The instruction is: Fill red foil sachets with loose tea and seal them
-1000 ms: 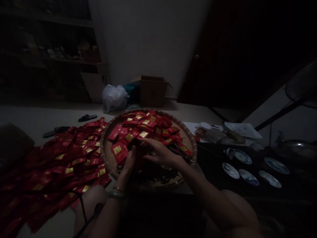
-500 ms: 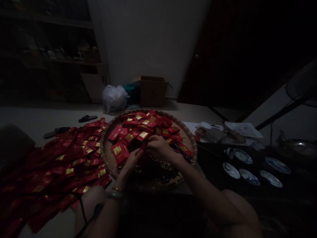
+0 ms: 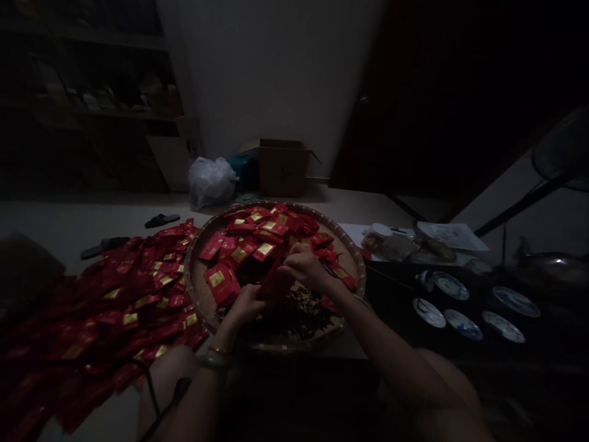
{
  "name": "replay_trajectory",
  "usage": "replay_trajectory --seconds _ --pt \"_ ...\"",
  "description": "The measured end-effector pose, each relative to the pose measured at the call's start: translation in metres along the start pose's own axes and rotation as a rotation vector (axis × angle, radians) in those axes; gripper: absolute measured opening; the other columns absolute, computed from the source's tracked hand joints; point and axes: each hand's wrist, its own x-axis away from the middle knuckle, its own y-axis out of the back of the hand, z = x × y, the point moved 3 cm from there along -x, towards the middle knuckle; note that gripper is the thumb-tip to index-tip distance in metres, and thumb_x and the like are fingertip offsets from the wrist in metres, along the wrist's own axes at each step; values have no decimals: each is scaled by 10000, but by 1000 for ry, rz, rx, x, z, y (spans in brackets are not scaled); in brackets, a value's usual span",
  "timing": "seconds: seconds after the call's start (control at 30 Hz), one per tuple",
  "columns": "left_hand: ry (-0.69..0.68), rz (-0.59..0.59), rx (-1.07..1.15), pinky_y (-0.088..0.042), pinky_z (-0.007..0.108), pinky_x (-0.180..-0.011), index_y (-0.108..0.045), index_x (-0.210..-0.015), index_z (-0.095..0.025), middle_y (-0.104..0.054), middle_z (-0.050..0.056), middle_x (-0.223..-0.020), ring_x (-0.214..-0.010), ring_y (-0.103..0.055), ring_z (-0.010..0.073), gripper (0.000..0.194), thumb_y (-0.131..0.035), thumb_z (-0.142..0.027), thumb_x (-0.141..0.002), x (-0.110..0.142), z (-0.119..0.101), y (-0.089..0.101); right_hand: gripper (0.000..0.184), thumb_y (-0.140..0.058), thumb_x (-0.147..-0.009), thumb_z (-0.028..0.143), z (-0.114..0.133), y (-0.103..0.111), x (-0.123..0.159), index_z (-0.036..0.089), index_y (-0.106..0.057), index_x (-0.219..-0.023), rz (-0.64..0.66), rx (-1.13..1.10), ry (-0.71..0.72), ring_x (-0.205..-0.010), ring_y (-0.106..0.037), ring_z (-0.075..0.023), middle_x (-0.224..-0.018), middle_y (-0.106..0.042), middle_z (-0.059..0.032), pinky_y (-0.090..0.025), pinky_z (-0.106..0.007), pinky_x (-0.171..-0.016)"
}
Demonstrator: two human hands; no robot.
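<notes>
A red packet (image 3: 276,283) hangs between my two hands over a round woven bamboo tray (image 3: 197,293). My left hand (image 3: 248,302) grips its lower left side. My right hand (image 3: 304,267) pinches its upper right edge with curled fingers. Under the packet, dark loose leaves, like dried tea (image 3: 299,319), lie in the near part of the tray. Red packets with gold labels (image 3: 265,250) are heaped across its far half. A dark tool with a thin handle (image 3: 335,274), partly hidden by my right hand, rests at the tray's right.
More red packets (image 3: 133,301) cover the floor at left, beside dark slippers (image 3: 162,220). Behind the tray stand a white plastic bag (image 3: 211,183) and a cardboard box (image 3: 283,169). Patterned dishes (image 3: 462,324) sit on a dark table at right, near a lidded jar (image 3: 380,232).
My hands came together and closed on a red packet. Since then they have drawn apart slightly, so more of the packet shows between them.
</notes>
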Motion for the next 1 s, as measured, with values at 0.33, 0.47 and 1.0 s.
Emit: replay_trajectory --seconds 0.33,0.47,1.0 --pt "-72 -110 168 -383 223 -550 -701 -691 -94 -570 -32 -531 -537 -486 121 293 -735 -310 -497 -5 4 4 278 -741 -720 402 19 31 0 206 -664 -902 -65 30 141 -1137 -445 -268 -1007 -637 -76 -379 -442 -971" --pt "-103 -129 111 -385 228 -549 -691 -648 -105 -561 -33 -515 -542 -490 129 321 -749 -385 -504 -3 -1 4 176 -707 -762 356 30 28 -2 192 -665 -811 33 177 224 -1097 -460 -273 -961 -620 -88 -418 -432 -920" --pt "-285 -166 58 -501 309 -736 -734 -856 -120 -718 54 -770 -756 -620 220 349 -736 -318 -568 9 -16 3 236 -508 -915 277 56 29 25 172 -617 -1096 8 107 285 -709 -566 -128 -828 -605 -54 -459 -215 -603"
